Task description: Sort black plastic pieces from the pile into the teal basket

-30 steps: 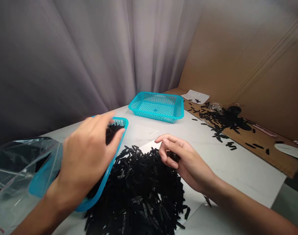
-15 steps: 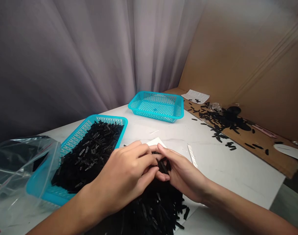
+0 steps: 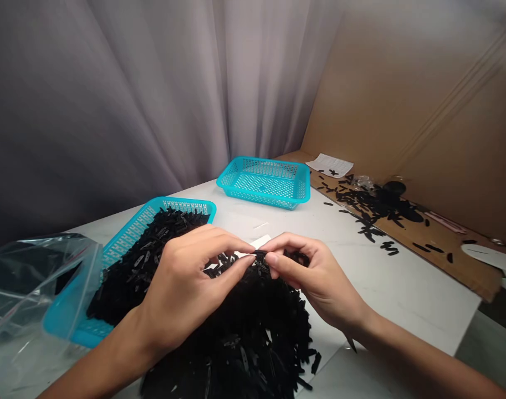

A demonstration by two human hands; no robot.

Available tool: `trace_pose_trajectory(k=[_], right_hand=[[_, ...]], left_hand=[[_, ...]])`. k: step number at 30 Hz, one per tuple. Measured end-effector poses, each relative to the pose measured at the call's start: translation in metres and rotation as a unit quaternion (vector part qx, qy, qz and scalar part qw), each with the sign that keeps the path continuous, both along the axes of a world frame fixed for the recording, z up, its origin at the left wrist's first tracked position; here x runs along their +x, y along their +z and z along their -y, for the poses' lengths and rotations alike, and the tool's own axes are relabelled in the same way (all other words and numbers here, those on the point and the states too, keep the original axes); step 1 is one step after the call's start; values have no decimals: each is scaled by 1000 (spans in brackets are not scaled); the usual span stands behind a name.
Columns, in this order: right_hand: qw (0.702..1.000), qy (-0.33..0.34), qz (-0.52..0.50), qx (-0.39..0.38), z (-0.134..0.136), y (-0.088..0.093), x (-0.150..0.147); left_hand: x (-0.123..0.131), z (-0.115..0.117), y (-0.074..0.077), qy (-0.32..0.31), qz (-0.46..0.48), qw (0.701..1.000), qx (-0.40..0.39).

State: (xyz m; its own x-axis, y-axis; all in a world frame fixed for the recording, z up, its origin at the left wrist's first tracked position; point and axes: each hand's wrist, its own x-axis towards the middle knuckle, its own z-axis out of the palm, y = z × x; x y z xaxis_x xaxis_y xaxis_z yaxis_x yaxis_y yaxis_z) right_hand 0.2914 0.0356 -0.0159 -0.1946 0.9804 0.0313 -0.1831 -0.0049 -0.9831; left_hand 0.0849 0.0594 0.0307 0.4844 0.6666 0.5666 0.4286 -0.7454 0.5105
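My left hand point(image 3: 190, 277) is closed in a pinch, thumb and forefinger on one end of a small black strip-shaped piece point(image 3: 261, 252). Thumb and fingers of my right hand point(image 3: 325, 277) grip the same piece at its other end. More black pieces point(image 3: 297, 257) are tucked in the right palm, partly hidden by the fingers. Under both hands a heap of similar black pieces point(image 3: 236, 343) covers white paper on the table. To the left stands a blue basket point(image 3: 153, 206) filled with such pieces, some showing small holes.
A second blue basket point(image 3: 263, 200) stands farther back. A clear plastic bag point(image 3: 24, 288) overlaps the left basket. Scattered black pieces point(image 3: 367, 213) and a paper slip point(image 3: 330, 165) lie along the cardboard at right. A grey curtain point(image 3: 153, 83) and cardboard wall point(image 3: 410, 111) bound the table.
My hands have drawn apart from their cupped position; the left moved left and the right shifted right. A black piece now shows between their fingertips.
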Motion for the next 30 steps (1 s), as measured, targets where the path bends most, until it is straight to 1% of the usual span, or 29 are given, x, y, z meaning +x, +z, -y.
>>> trace_pose_trajectory(k=[4,9,11,12,13,14,15,16,17,18,19,20,21,22,23,24,25,26,27,30], right_hand=[[1000,-17,14,12,1,1,-1],[1000,-14,9,8,1,-3,0],[1000,-11,-1,2,1,-2,-1],[1000,-7,-12,-6,1,-2,-1],[999,-2,-31,-22,0,-1,-2],[997,5,-59,-48,-1,1,-2],[992,13,-96,-82,-2,2,-3],[982,22,-139,-123,-3,3,-3],[968,30,-185,-168,-5,3,-4],[950,34,-229,-211,-6,3,-4],[929,36,-270,-252,-8,1,-5],[907,35,-303,-289,-9,-1,-6],[888,30,-329,-321,-10,-3,-7],[871,22,-347,-346,-11,-6,-8],[861,12,-358,-362,-12,-8,-9],[856,3,-363,-369,-12,-10,-11],[854,-6,-366,-371,-12,-12,-12],[853,-12,-368,-370,-11,-13,-14],[852,-15,-373,-368,-11,-14,-15],[848,-6,-384,-366,-9,-14,-16]], left_hand=[[0,-1,-1,6,-4,1000,10],[2,1,-6,6,-9,1000,-7],[-1,0,-5,14,-21,1000,3],[-3,-1,-4,39,-31,998,25],[-8,-4,-1,81,-44,994,58],[-13,-6,3,139,-60,984,95],[-18,-10,8,206,-74,966,135],[-24,-13,13,264,-88,947,160],[-28,-15,18,299,-96,934,168],[-31,-17,22,308,-92,932,169],[-32,-16,24,284,-84,941,163],[-30,-15,24,238,-78,956,150],[-26,-12,21,177,-78,972,131],[-20,-8,16,99,-93,985,105],[-14,-4,10,31,-118,989,80],[-6,0,3,-21,-151,987,56],[0,4,-5,-54,-179,982,41],[6,6,-12,-75,-204,975,36],[10,7,-19,-81,-226,970,41],[14,4,-32,-71,-254,963,55]])
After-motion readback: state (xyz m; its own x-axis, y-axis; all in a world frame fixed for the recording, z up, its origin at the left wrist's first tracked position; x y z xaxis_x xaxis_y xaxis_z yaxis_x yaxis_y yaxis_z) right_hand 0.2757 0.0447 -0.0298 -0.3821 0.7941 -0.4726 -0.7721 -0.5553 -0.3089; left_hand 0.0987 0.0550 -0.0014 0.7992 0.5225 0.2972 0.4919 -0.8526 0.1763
